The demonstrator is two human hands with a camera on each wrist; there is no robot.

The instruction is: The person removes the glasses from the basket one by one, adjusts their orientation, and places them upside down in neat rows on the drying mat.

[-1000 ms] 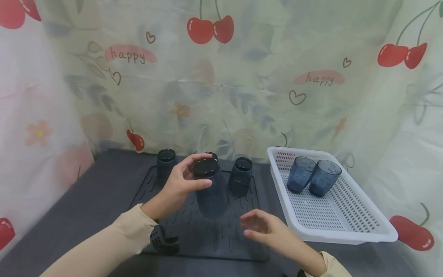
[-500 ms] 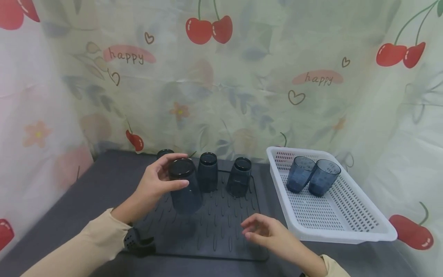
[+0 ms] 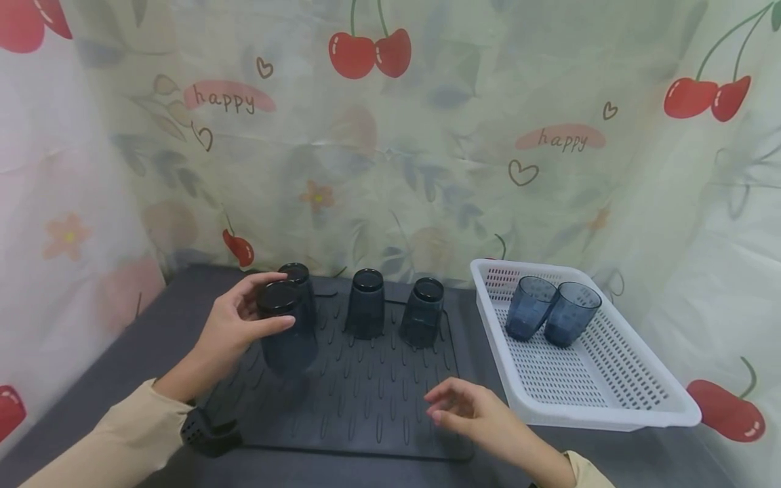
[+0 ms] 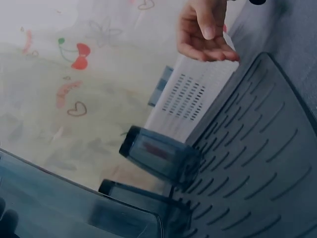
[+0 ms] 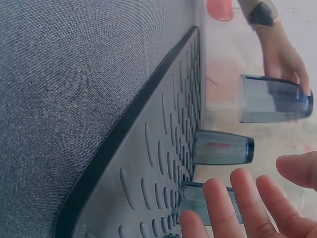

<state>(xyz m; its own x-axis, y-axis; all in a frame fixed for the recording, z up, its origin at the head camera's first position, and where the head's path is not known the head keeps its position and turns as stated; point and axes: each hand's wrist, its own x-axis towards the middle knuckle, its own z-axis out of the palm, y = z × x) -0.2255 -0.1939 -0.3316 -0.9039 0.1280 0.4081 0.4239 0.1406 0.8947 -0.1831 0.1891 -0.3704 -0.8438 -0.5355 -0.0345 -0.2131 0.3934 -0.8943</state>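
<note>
My left hand grips a blue-tinted drinking glass round its base end, with the glass turned upside down. In the right wrist view this held glass hangs apart from the black ridged drying mat, over its left part. Along the mat's back stand three more upturned glasses: a left glass partly hidden behind the held one, a middle glass and a right glass. Over the mat's right front my right hand hovers with relaxed, slightly bent fingers, holding nothing.
A white perforated plastic basket stands right of the mat. Inside it, two blue glasses lean side by side, mouths up. Dark grey cloth covers the table, and a cherry-patterned curtain closes off the back and sides.
My left hand has carried the upturned glass leftward across the mat, uncovering the middle glass and now overlapping the left one. The right hand has barely moved.
</note>
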